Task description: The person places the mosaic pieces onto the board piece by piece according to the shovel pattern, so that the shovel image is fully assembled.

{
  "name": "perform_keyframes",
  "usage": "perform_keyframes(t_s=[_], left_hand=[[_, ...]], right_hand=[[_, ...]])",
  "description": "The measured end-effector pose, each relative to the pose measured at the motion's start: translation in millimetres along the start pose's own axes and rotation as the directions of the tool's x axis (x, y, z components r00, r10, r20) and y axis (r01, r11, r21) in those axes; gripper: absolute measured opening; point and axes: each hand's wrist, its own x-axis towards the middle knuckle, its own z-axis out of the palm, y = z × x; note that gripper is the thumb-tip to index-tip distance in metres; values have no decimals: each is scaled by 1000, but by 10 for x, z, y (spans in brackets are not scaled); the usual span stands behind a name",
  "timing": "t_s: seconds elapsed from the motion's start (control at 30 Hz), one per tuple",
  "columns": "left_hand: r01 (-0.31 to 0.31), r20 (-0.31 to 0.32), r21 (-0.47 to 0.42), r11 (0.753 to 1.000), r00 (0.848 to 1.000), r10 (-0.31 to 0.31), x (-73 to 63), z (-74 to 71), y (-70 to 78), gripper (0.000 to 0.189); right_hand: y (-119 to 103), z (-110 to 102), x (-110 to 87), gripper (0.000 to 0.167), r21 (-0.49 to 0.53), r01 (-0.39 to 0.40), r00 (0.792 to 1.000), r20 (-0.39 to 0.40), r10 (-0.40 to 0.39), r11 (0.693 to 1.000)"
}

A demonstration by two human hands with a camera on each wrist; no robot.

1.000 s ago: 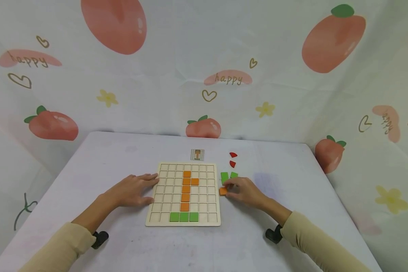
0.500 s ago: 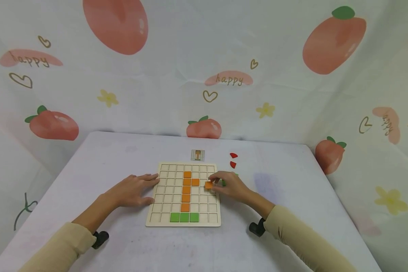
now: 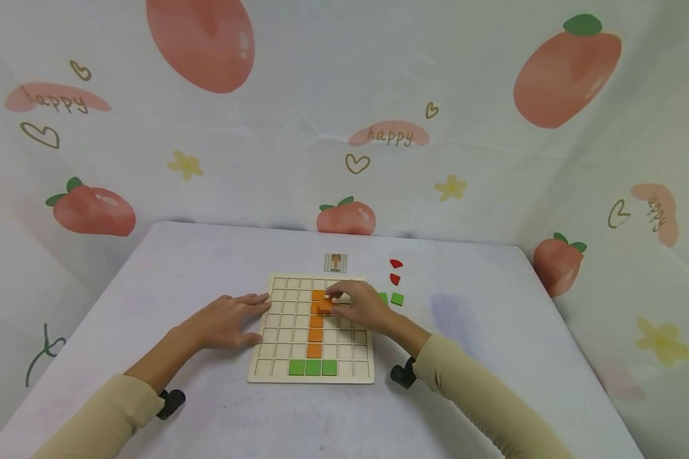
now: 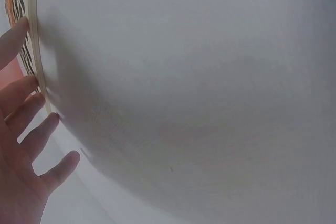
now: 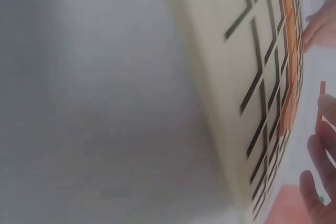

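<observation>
A pale wooden grid board (image 3: pixel 281 331) lies on the table. In the head view an orange column of square tiles (image 3: pixel 315 335) runs up its middle, above a bottom row of green tiles (image 3: pixel 312 368). My right hand (image 3: pixel 367 309) pinches a loose orange square tile (image 3: pixel 325 306) over the upper part of that column. Seen edge-on, the pinched tile (image 5: pixel 322 90) stands off the board in the right wrist view. My left hand (image 3: pixel 226 322) is spread, its fingertips and thumb touching the board's left edge. Squares beneath my right hand are hidden.
Behind the board lies a small card with a grid picture (image 3: pixel 335 262). Two red quarter-round pieces (image 3: pixel 395 279) lie to the right of it. Nearer, a green tile (image 3: pixel 398 299) lies beside another green piece (image 3: pixel 383 297), partly covered by my right hand.
My right hand has carried the orange tile left from beside the board to above the orange column, uncovering the green pieces. My left hand has stayed at the board's left edge.
</observation>
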Motion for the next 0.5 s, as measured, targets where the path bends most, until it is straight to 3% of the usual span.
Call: perform_keyframes(t_s=[0.5], left_hand=[[2,14,12,1000,1000,-2,8,-33,27,63]], right_hand=[[-134,230,280,33,-44,-91,994,59,93,995]])
